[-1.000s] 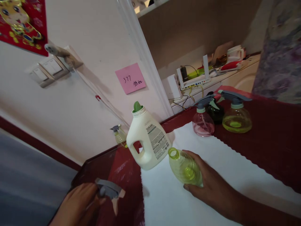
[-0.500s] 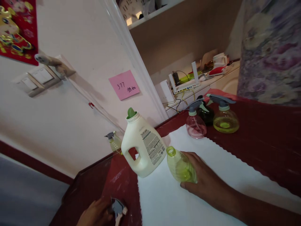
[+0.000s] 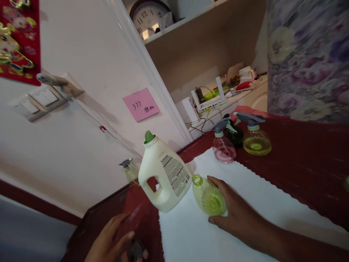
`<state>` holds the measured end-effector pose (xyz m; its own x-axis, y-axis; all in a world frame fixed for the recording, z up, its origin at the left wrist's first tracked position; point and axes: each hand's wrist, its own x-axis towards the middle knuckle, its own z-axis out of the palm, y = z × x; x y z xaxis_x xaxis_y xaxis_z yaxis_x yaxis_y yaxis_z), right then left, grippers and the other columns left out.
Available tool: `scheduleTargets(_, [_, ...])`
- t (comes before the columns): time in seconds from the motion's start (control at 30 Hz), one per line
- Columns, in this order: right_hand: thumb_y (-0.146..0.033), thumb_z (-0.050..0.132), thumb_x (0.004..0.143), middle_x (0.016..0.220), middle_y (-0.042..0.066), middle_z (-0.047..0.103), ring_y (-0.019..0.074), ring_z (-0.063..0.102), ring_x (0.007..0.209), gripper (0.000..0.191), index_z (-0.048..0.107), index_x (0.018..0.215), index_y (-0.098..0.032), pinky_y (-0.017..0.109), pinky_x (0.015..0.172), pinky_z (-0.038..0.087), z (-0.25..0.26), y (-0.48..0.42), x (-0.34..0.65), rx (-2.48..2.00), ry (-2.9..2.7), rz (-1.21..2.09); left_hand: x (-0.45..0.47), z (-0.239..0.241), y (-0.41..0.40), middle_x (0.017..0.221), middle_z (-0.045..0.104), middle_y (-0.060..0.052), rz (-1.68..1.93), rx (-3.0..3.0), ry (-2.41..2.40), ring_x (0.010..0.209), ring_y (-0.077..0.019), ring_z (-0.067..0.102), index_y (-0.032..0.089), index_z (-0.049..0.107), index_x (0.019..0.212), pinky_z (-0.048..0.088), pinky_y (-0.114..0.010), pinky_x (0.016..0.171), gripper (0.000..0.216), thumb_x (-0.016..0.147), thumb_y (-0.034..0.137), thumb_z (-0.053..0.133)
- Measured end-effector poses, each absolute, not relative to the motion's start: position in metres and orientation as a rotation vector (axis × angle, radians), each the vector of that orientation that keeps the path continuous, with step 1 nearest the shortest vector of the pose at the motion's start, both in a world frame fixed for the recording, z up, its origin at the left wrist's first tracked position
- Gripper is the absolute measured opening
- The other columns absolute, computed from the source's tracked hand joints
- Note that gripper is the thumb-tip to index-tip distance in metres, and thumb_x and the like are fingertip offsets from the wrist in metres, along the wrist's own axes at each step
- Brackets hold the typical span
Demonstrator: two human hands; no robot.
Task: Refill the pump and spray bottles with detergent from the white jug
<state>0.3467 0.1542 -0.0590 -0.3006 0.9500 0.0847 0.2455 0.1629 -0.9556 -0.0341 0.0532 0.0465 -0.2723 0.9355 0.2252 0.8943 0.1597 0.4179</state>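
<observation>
Your hands at a red table, one on a green bottle, one by a grey sprayer top.

Nearest you, left of the white detergent jug (image 3: 163, 178), your left hand (image 3: 111, 240) hangs with fingers spread and loose; the grey sprayer top (image 3: 135, 250) lies just under its fingertips, and whether they touch it is unclear. Right of the jug, your right hand (image 3: 236, 214) wraps the uncapped green bottle (image 3: 208, 196), which stands on the white cloth (image 3: 259, 203), fingers curled round its far side and thumb at its base. Farther right behind the jug stand a pink spray bottle (image 3: 224, 147) and a yellow-green spray bottle (image 3: 256, 140).
</observation>
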Motion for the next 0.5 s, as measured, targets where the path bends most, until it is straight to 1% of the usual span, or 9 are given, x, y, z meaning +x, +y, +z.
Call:
scheduleTargets(0.07, [-0.029,0.071,0.076,0.157,0.012,0.047,0.0319,0.044,0.145,0.089,0.033,0.157,-0.026,0.053,0.121,0.036,-0.060,0.154,0.347,-1.153,-1.693,1.143,-0.010,0.055,0.069,0.138,0.068,-0.015,0.852,1.733,2.266,0.128,-0.0391,0.062,0.022,0.070,0.127,0.053,-0.053,0.107,0.064,0.076,0.061,0.073])
scheduleTargets(0.13, [-0.031,0.069,0.079,0.154,0.012,0.050,0.0324,0.047,0.141,0.082,0.037,0.155,-0.025,0.053,0.119,0.037,-0.060,0.155,0.348,-1.138,-1.704,1.126,0.013,0.059,0.088,0.148,0.059,-0.018,1.012,1.606,2.176,0.131,-0.0396,0.060,0.018,0.059,0.139,0.055,-0.052,0.104,0.081,0.074,0.063,0.075])
scheduleTargets(0.17, [-0.032,0.068,0.080,0.153,0.012,0.052,0.0329,0.048,0.140,0.079,0.039,0.154,-0.025,0.053,0.117,0.038,-0.059,0.155,0.349,-1.130,-1.713,1.124,0.023,0.060,0.098,0.151,0.056,-0.018,1.089,1.557,2.108,0.130,-0.0386,0.060,0.018,0.055,0.142,0.055,-0.050,0.104,0.084,0.074,0.063,0.076])
scheduleTargets(0.23, [-0.032,0.067,0.080,0.149,0.012,0.056,0.0337,0.050,0.136,0.076,0.042,0.152,-0.024,0.053,0.114,0.040,-0.056,0.154,0.351,-1.131,-1.721,1.127,0.039,0.058,0.117,0.148,0.060,-0.016,1.198,1.499,1.945,0.127,-0.0348,0.062,0.019,0.056,0.139,0.054,-0.043,0.102,0.077,0.076,0.058,0.078])
scheduleTargets(0.27, [-0.031,0.067,0.079,0.148,0.011,0.057,0.0340,0.051,0.135,0.076,0.043,0.151,-0.024,0.053,0.113,0.041,-0.054,0.154,0.351,-1.134,-1.720,1.131,0.046,0.056,0.126,0.140,0.065,-0.014,1.257,1.480,1.877,0.123,-0.0328,0.064,0.019,0.061,0.131,0.053,-0.039,0.100,0.069,0.076,0.057,0.080])
scheduleTargets(0.33, [-0.030,0.068,0.078,0.146,0.012,0.058,0.0344,0.051,0.133,0.076,0.044,0.150,-0.024,0.052,0.112,0.041,-0.049,0.154,0.352,-1.148,-1.711,1.152,0.055,0.050,0.142,0.114,0.075,-0.009,1.376,1.450,1.791,0.107,-0.0279,0.068,0.017,0.070,0.108,0.052,-0.033,0.091,0.052,0.075,0.056,0.082])
scheduleTargets(0.37, [-0.030,0.068,0.077,0.146,0.012,0.058,0.0345,0.052,0.133,0.076,0.045,0.150,-0.023,0.052,0.112,0.041,-0.046,0.154,0.352,-1.154,-1.706,1.167,0.058,0.047,0.148,0.098,0.075,-0.006,1.434,1.440,1.770,0.096,-0.0247,0.067,0.017,0.070,0.096,0.051,-0.030,0.085,0.048,0.075,0.058,0.082])
scheduleTargets(0.43, [-0.030,0.069,0.076,0.144,0.014,0.058,0.0349,0.052,0.133,0.079,0.045,0.150,-0.022,0.051,0.112,0.041,-0.042,0.153,0.352,-1.163,-1.701,1.190,0.061,0.039,0.157,0.076,0.066,0.000,1.517,1.426,1.756,0.077,-0.0182,0.059,0.018,0.065,0.082,0.047,-0.026,0.074,0.047,0.076,0.062,0.079])
scheduleTargets(0.5, [-0.030,0.070,0.075,0.144,0.014,0.058,0.0349,0.051,0.133,0.081,0.044,0.151,-0.021,0.051,0.112,0.041,-0.040,0.153,0.352,-1.173,-1.693,1.201,0.063,0.032,0.162,0.069,0.059,0.004,1.563,1.419,1.740,0.068,-0.0145,0.052,0.019,0.060,0.080,0.044,-0.024,0.066,0.048,0.078,0.064,0.077])
